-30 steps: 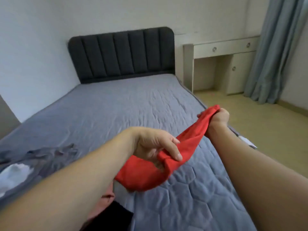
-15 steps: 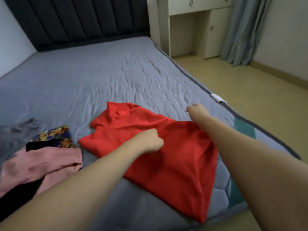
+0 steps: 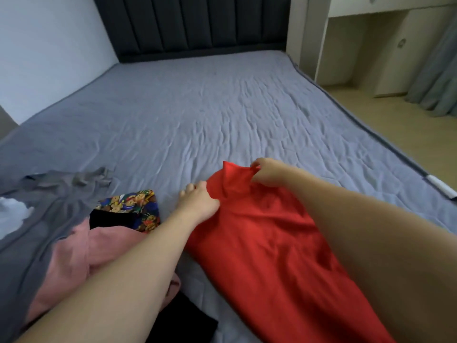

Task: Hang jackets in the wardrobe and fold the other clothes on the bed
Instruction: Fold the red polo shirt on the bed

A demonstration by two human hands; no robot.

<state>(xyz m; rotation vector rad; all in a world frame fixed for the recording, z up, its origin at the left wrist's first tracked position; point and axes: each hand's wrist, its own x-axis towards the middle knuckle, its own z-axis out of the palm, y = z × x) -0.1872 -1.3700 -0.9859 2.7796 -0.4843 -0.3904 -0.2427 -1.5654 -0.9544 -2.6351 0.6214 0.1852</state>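
Note:
A red garment [image 3: 267, 246] lies spread lengthwise on the grey-blue bed [image 3: 210, 115], its far end bunched. My left hand [image 3: 197, 201] pinches its far left edge. At the top corner, my right hand [image 3: 269, 170] holds a fold of the red cloth lifted a little off the sheet. To the left lies a heap: a grey garment [image 3: 49, 194], a pink one [image 3: 81, 253], a piece printed with bears [image 3: 133, 206] and something black [image 3: 183, 320].
The dark padded headboard [image 3: 193, 23] stands at the far end. A cream desk with cupboards [image 3: 366, 45] and a blue-grey curtain [image 3: 437, 78] are at the right, beyond the wooden floor [image 3: 395, 125]. A white tag [image 3: 442, 188] sticks out at the bed's right edge.
The red garment went from bunched and held in the air to lying spread on the bed. Both hands then moved along it to its far end, where they grip it.

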